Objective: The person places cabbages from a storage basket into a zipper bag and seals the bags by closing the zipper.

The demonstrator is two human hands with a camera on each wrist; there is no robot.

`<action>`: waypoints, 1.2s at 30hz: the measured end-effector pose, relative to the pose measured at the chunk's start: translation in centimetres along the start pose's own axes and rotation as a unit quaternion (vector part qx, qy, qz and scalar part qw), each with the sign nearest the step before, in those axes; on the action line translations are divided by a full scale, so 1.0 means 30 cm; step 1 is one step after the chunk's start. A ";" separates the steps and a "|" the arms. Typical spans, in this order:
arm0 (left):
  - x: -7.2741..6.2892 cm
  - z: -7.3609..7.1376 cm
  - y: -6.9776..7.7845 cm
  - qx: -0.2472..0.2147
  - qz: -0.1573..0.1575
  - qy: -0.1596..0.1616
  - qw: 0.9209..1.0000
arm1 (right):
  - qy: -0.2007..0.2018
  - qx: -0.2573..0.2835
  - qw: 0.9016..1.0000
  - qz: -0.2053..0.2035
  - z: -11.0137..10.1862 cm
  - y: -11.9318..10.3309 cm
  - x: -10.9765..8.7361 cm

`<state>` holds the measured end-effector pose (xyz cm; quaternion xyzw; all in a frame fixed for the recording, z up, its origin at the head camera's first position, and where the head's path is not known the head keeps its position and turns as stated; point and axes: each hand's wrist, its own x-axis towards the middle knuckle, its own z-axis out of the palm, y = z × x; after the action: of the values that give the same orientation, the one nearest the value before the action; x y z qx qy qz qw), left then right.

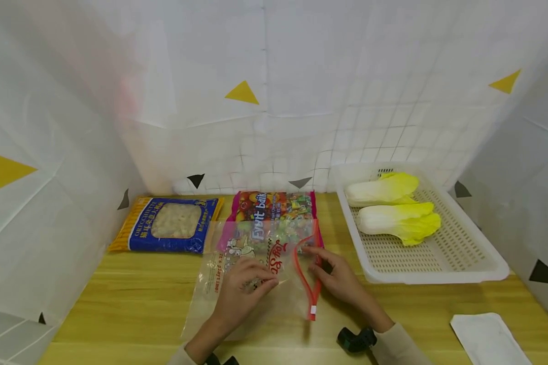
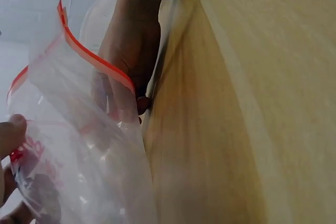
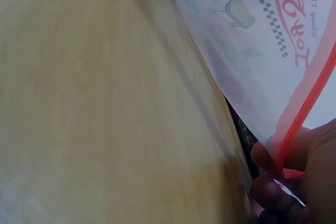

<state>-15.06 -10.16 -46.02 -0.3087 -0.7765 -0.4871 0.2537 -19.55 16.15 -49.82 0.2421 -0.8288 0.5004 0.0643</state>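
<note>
A clear zip bag [image 1: 288, 299] with red print and a red zip edge is held up between both hands, its mouth facing right. The red strip bows apart into two lips, and a white slider [image 1: 313, 309] sits at its near end. My left hand [image 1: 237, 294] pinches the bag's film near the print; in the left wrist view its thumb [image 2: 13, 129] lies against the film. With thumb and fingers, my right hand [image 1: 342, 279] grips the red edge, seen in the right wrist view at the corner of the red strip [image 3: 310, 100].
Behind the bag lies a colourful fruit candy packet [image 1: 274, 205], partly seen through the film. A blue and yellow orecchiette pasta pack [image 1: 137, 223] is at left. At right, a white plastic basket [image 1: 438, 276] holds two cabbages [image 1: 392, 218]. A white packet [image 1: 488, 337] lies near right.
</note>
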 end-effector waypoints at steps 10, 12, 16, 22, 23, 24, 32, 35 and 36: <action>0.036 -0.024 0.034 0.019 0.118 0.082 0.989 | -0.005 0.009 1.000 -0.004 -0.002 -0.005 -0.003; 0.040 -0.021 0.037 0.015 0.139 0.085 0.987 | 0.000 0.006 1.000 -0.008 -0.001 -0.001 -0.004; 0.034 -0.012 0.037 0.017 0.130 0.059 0.990 | 0.007 0.002 1.000 -0.026 0.002 0.011 -0.007; 0.014 -0.004 0.025 0.033 0.082 0.001 0.996 | -0.029 -0.042 0.998 -0.020 0.002 -0.003 -0.014; 0.012 -0.004 0.023 0.033 0.079 -0.006 0.996 | -0.039 -0.061 0.997 -0.010 0.002 -0.011 -0.017; 0.011 -0.004 0.020 0.032 0.078 -0.012 0.996 | -0.047 -0.088 0.995 -0.003 0.003 -0.018 -0.018; 0.025 -0.027 0.010 0.054 0.101 -0.042 0.993 | -0.119 -0.243 0.962 -0.021 0.023 -0.056 -0.021; 0.033 -0.036 0.010 0.056 0.107 -0.044 0.992 | -0.122 -0.262 0.957 -0.029 0.024 -0.062 -0.023; 0.034 -0.036 0.009 0.051 0.110 -0.044 0.992 | -0.119 -0.263 0.957 -0.028 0.025 -0.062 -0.025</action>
<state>-15.46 -10.82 -44.70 -0.4004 -0.7720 -0.4019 0.2868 -17.93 15.05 -48.95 0.2977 -0.9256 0.2301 0.0409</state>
